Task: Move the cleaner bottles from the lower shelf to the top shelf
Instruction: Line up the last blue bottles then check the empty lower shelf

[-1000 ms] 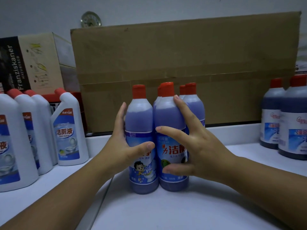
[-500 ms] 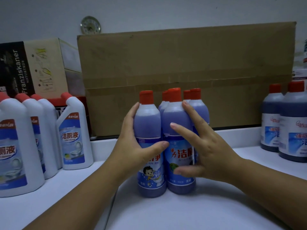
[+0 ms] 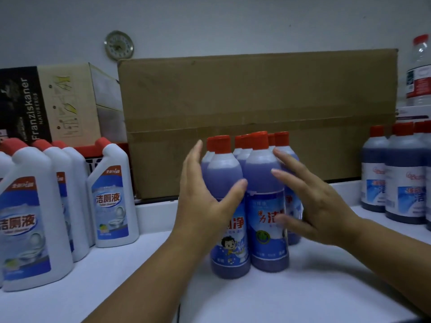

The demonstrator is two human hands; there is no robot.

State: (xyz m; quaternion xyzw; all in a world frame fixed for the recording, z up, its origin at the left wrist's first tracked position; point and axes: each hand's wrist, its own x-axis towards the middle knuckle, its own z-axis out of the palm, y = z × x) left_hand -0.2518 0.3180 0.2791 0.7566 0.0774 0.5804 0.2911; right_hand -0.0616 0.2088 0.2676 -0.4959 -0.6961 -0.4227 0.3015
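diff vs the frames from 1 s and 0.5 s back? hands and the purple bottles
The right hand has opened, fingers lifted off the front purple bottle; the left hand loosened, thumb only resting on the left bottle. The camera view tilted up. The bottle cluster stayed upright on the shelf, as did the white bottles and cardboard box.

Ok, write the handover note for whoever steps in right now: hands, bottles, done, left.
Left hand: open, cupped on the left side of the purple bottle cluster, thumb across the front-left bottle.
Right hand: open, fingers spread against the cluster's right side, palm near the front-right bottle.
Bottles: cluster stands upright on the white shelf, in front of the cardboard box. White bottles to the left, dark bottles to the right.
Done: this cluster is set down and grouped.
Left: let go; the lower shelf is out of view, so the remaining count is unknown.
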